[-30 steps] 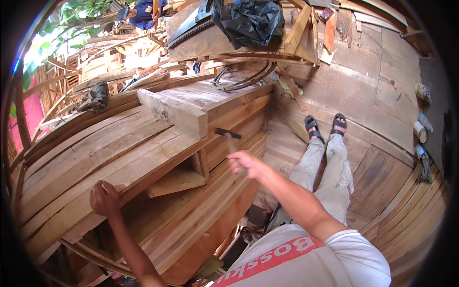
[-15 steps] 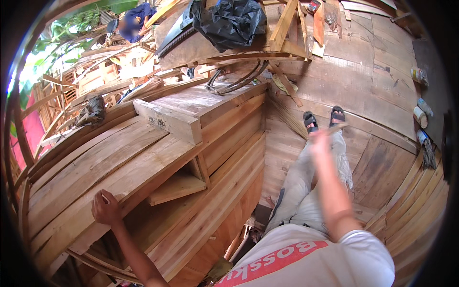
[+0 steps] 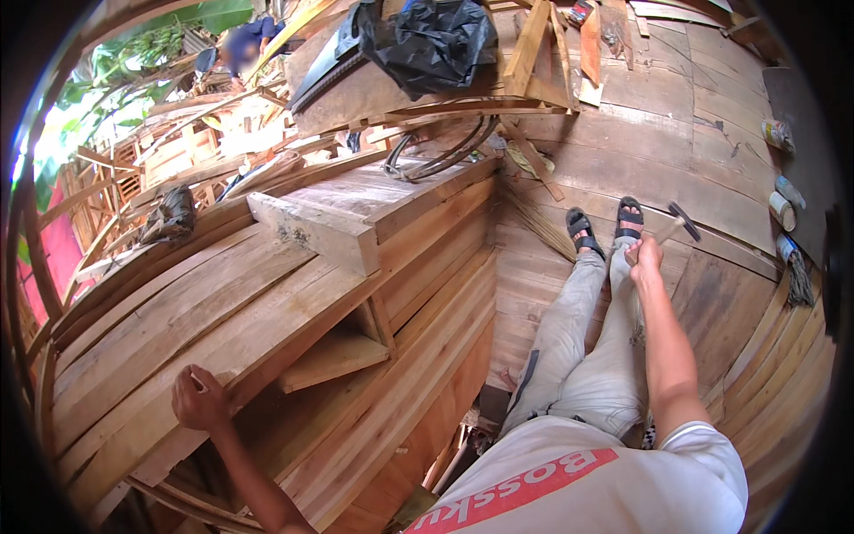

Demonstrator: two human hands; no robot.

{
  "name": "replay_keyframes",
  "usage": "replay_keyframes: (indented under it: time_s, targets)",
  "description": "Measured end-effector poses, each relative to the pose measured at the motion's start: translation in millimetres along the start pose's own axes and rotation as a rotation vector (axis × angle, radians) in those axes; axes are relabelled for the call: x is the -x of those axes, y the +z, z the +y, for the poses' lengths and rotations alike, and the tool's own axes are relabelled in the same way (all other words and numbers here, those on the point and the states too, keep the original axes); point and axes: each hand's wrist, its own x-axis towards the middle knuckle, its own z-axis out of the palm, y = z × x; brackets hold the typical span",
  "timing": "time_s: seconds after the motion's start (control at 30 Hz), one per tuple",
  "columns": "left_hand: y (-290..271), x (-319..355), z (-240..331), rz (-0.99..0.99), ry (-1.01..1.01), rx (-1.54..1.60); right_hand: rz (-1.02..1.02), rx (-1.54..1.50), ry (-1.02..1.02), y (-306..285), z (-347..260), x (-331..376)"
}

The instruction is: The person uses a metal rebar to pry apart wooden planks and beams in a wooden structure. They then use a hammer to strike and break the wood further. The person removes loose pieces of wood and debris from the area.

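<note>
My right hand [image 3: 649, 255] is closed round the wooden handle of a hammer [image 3: 668, 230], held out over the floor to the right of my legs. The hammer's dark head points away from me, beyond the fist. On the left, my left hand [image 3: 200, 399] rests in a curled fist on the planked wooden top [image 3: 191, 303] of a long bench-like structure, close to its near edge. Whatever lies inside those fingers, if anything, is too small to make out. A short thick board [image 3: 316, 235] stands on edge across the planks, farther along from the left hand.
Below the top is an open wooden compartment [image 3: 334, 360]. A black plastic bag [image 3: 427, 49] lies on a wooden surface ahead, near a dark hose loop [image 3: 445, 160]. Cans [image 3: 781, 216] stand along the right. Another person [image 3: 247, 44] is among timber pieces at far left.
My right arm, blurred in a swing before, has moved rightward, and the hammer now shows clearly. The left hand stays on the planks, almost unmoved. The far person has bent lower.
</note>
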Motion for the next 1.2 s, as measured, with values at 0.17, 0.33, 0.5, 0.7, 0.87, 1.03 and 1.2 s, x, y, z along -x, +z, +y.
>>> replay_keyframes:
  time_s: [0.17,0.33,0.5,0.7,0.87,1.03,1.2]
  targets:
    - [-0.8,-6.0,6.5,0.005,0.024,-0.040,-0.421,0.050,0.348,106.4,89.2,129.4]
    - [6.3,-10.8,-6.6,0.009,0.112,-0.017,-1.247,0.125,0.966,126.5,58.5,222.1]
    - [1.3,0.2,-1.9,-0.085,0.001,-0.031,-0.489,0.196,0.376,29.8,-40.6,84.5]
    - [1.9,-4.0,-1.0,-0.061,-0.021,-0.039,0.098,-0.026,0.090,37.4,30.9,23.3]
    - [-4.4,-5.6,-4.2,0.054,0.100,-0.016,-1.287,0.231,0.622,163.6,109.0,260.7]
    - [-0.2,0.3,-4.0,-0.003,0.120,-0.043,-1.114,0.435,0.731,99.7,-17.1,171.8]
    - [-4.5,0.1,-1.7,-0.109,0.010,-0.036,-0.295,-0.069,0.164,31.1,-54.0,48.7]
